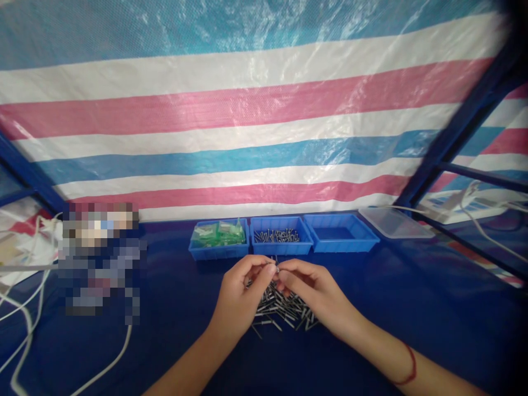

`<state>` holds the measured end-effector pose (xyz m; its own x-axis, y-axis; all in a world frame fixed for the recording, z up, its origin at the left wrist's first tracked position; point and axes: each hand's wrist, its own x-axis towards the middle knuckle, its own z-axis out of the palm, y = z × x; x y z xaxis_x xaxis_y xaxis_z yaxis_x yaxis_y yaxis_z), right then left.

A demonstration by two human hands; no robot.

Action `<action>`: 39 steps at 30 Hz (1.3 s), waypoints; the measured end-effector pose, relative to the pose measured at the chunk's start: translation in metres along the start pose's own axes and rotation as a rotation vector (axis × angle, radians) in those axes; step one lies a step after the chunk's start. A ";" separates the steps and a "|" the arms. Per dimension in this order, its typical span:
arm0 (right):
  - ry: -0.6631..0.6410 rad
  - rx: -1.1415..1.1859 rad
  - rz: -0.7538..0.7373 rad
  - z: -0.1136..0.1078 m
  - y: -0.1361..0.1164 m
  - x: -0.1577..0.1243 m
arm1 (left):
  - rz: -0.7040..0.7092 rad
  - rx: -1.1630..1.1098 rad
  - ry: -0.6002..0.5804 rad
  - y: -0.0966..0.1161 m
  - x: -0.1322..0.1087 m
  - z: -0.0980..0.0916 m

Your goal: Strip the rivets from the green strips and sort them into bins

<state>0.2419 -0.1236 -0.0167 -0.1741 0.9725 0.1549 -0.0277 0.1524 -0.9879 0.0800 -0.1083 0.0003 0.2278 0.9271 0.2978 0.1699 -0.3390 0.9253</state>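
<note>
My left hand (pixel 246 283) and my right hand (pixel 311 286) meet in front of the bins, thumbs and forefingers pinched together. Between their fingertips is a small silvery blind rivet (pixel 276 269), mostly covered by the fingers. Directly below and behind them, a loose pile of blind rivets (pixel 284 311) lies on the dark blue table, partly hidden by both hands. Beyond it, the middle blue bin (pixel 284 250) holds more rivets (pixel 278 236). The left blue bin (pixel 218 253) contains green-and-clear plastic packets (pixel 218 234).
A third blue bin (pixel 346 246) with nothing in it stands at the right of the row, beside a clear plastic lid (pixel 396 223). White cables (pixel 27 330) run over the table's left side near a blurred-out patch. A striped tarp (pixel 247 115) hangs behind.
</note>
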 end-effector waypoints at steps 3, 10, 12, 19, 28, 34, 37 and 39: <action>-0.001 -0.035 -0.030 0.000 0.001 0.000 | 0.008 0.051 -0.007 -0.003 -0.001 -0.001; 0.098 -0.049 -0.089 0.000 0.000 0.000 | 0.017 0.115 -0.015 -0.009 0.000 -0.002; 0.139 -0.063 -0.143 -0.003 -0.002 0.000 | 0.010 0.110 -0.027 -0.011 0.000 -0.001; 0.180 -0.279 -0.336 -0.011 -0.008 -0.002 | 0.048 0.253 -0.132 -0.014 0.000 0.000; 0.671 -0.702 -0.372 -0.098 -0.007 0.031 | 0.072 0.498 -0.145 -0.012 0.014 -0.018; 0.354 -1.086 -0.239 -0.128 0.006 0.041 | 0.094 0.571 -0.254 -0.017 0.016 -0.022; 0.214 -1.135 -0.233 -0.121 0.012 0.042 | 0.121 0.615 -0.275 -0.018 0.015 -0.023; 0.205 -1.167 -0.249 -0.115 0.015 0.042 | 0.145 0.657 -0.274 -0.018 0.016 -0.024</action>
<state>0.3475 -0.0604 -0.0247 -0.1281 0.8878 0.4420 0.8849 0.3036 -0.3533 0.0578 -0.0840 -0.0062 0.5093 0.8212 0.2576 0.6408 -0.5616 0.5234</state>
